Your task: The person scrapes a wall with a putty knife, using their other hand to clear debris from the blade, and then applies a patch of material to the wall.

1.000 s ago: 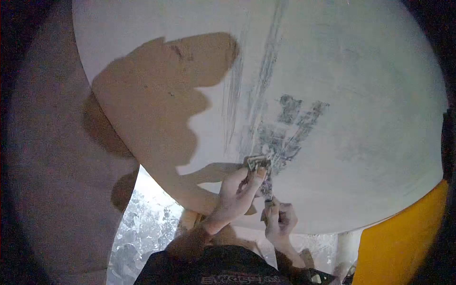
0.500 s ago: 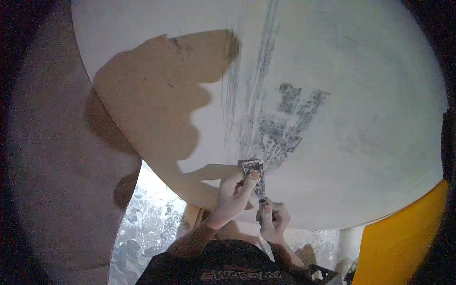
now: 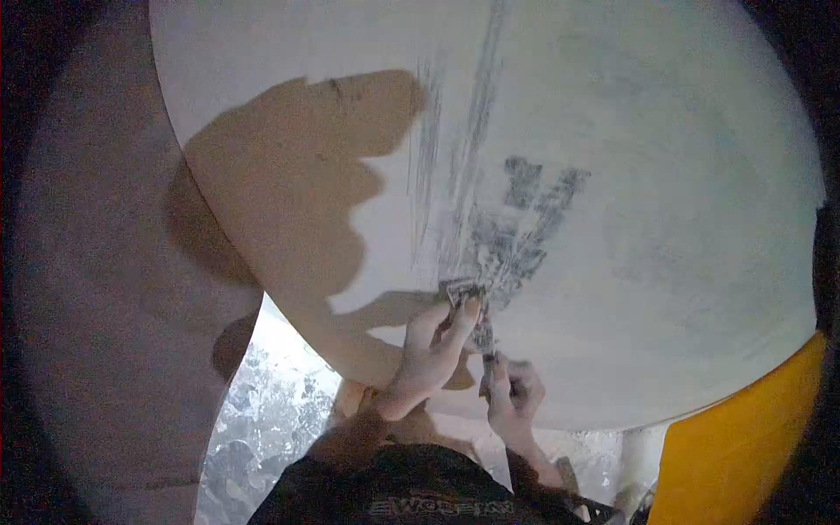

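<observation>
My left hand (image 3: 425,357) is closed round a small flat scraper plate (image 3: 459,288), its face smeared dark and white, with the thumb pressed on it. To the right and lower, my right hand (image 3: 514,395) grips a narrow putty knife (image 3: 484,337) pointing up, its blade coated in the same filler. The knife's upper end meets the plate in this view. Just above both tools, dark grey filler smears (image 3: 512,241) mark a large pale panel (image 3: 691,210) with a rounded edge.
A broad shadow (image 3: 271,175) of hands falls across the panel's left part. Beyond its left edge stands a dull brownish surface (image 3: 96,262). Lower left is a brightly lit, spattered floor (image 3: 271,420). An orange-yellow surface (image 3: 744,429) borders the lower right.
My right hand has shifted slightly up and right with the putty knife. The plate in my left hand has moved slightly up, and the panel has shifted slightly in view.
</observation>
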{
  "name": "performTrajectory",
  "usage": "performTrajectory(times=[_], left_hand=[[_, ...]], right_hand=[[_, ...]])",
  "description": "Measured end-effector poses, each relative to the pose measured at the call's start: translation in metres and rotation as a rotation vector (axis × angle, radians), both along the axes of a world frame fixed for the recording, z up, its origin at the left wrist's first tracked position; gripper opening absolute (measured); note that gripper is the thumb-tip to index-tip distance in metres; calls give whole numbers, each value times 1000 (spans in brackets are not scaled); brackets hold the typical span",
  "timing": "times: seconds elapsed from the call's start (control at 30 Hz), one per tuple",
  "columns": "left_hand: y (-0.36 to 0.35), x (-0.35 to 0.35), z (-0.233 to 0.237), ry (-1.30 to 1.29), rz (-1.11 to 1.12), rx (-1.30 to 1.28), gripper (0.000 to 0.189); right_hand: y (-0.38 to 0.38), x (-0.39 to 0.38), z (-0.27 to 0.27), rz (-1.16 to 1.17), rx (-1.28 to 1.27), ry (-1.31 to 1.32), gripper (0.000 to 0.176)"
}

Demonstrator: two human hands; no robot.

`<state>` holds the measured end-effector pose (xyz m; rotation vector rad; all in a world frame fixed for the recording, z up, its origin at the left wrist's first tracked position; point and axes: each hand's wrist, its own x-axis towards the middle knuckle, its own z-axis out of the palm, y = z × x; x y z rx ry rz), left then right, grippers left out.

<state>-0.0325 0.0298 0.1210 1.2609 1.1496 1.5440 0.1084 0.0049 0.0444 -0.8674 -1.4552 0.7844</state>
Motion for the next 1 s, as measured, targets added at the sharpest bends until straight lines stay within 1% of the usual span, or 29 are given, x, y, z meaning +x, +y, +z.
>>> performTrajectory(times=[0.07,0.1,0.17,0.2,0.23,0.3,0.33,0.37,0.4,0.43,0.47,0.5,0.57,0.6,0.63,0.67,0.7,0.77,0.83,0.87,0.9,0.97,1.0], left_hand=[[5,-1,7,-49,32,12,34],[5,-3,-2,-51,34,12,34],[5,-7,-25,-85,-24,-67,34],[0,-2,-28,-108,-3,-82,34],[0,0,-34,-109,3,-72,34],[5,3,-48,-41,46,-71,30],[11,6,-44,-151,46,54,29],[14,3,-35,-153,44,93,29],[8,-2,-21,-62,11,32,28],[4,-5,-12,32,-15,-34,27],[0,0,-11,-52,-5,-53,28],[0,1,-24,-52,-1,-47,28],[3,1,-55,-24,-9,-26,30],[2,5,-47,-54,21,24,32],[0,3,-37,-47,22,12,32],[-1,0,-27,-13,-4,-7,32],[-2,-2,-16,20,-29,-26,33],[5,-8,2,64,-44,-79,33],[14,-13,10,185,-112,-88,31],[13,-13,9,185,-114,-86,31],[11,-14,9,117,-168,-36,29],[10,-14,9,-17,-282,65,24],[10,-18,2,-15,-289,69,24]], right_hand=[[8,-2,23,45,-21,-61,20],[6,-1,22,48,-20,-64,20],[1,2,15,89,-113,-108,20],[-1,4,-3,78,-41,-94,19],[-3,4,-3,83,-31,-96,19],[-6,1,3,13,-124,-72,16],[1,0,6,17,-82,-75,16],[6,-1,9,-1,-10,-22,14],[6,1,10,-19,49,32,12],[6,3,8,-17,67,32,12],[3,6,3,-10,-3,-44,13],[0,7,-4,-2,-72,-120,16],[0,6,-17,-3,-90,-128,16],[2,8,-21,5,-60,-99,16],[-1,8,-19,10,-37,-66,18],[1,6,-12,-32,44,-103,19],[4,5,-8,-32,26,-99,19],[11,5,-1,-64,158,-103,18],[17,4,16,-59,126,-54,18],[19,4,26,-47,97,-9,18],[20,5,34,-50,100,-9,18],[21,8,51,-107,259,12,16],[18,13,59,-135,242,-30,14]])
